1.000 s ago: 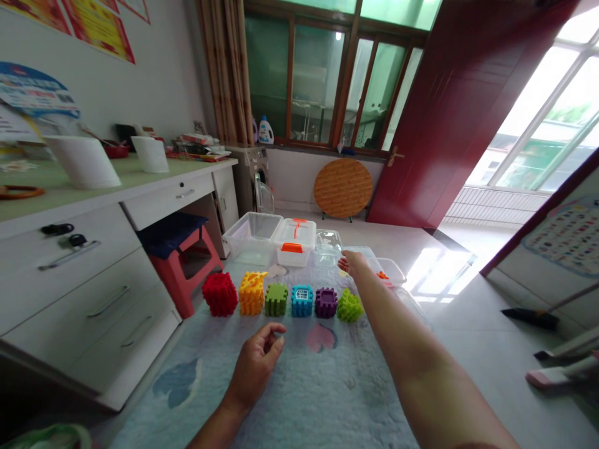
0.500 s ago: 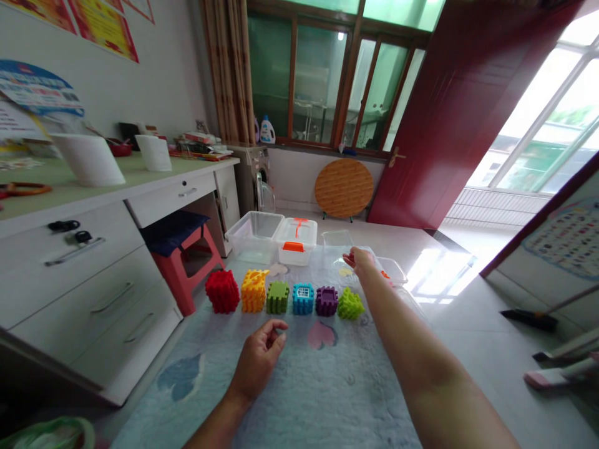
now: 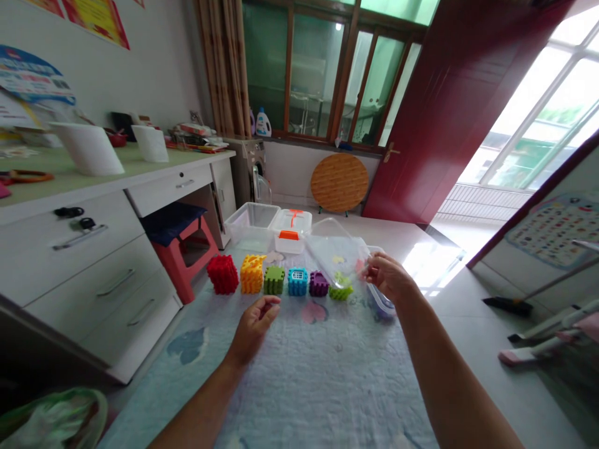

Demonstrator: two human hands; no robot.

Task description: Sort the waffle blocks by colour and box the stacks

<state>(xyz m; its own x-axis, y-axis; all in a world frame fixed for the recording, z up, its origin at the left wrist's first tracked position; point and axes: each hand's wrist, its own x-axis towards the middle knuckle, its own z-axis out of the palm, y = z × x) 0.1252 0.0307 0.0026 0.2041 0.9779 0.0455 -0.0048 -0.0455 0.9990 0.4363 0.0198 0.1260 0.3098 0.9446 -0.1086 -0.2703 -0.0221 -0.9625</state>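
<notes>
My right hand grips the edge of a clear plastic lid and holds it tilted up above the light blue mat. The lid partly covers the lime green cube. A row of toy cubes stands on the mat: red, yellow, green, blue, purple. My left hand hovers just in front of the green cube, its fingers loosely curled with nothing in them. A clear bin lies under my right hand.
Behind the cubes stand a clear open box and a box with an orange latch. A white desk with drawers and a red stool are on the left. A broom lies on the floor at right.
My right hand has pulled back toward me from the far bins, lifting the clear lid up and tilting it. My left hand has stayed almost where it was.
</notes>
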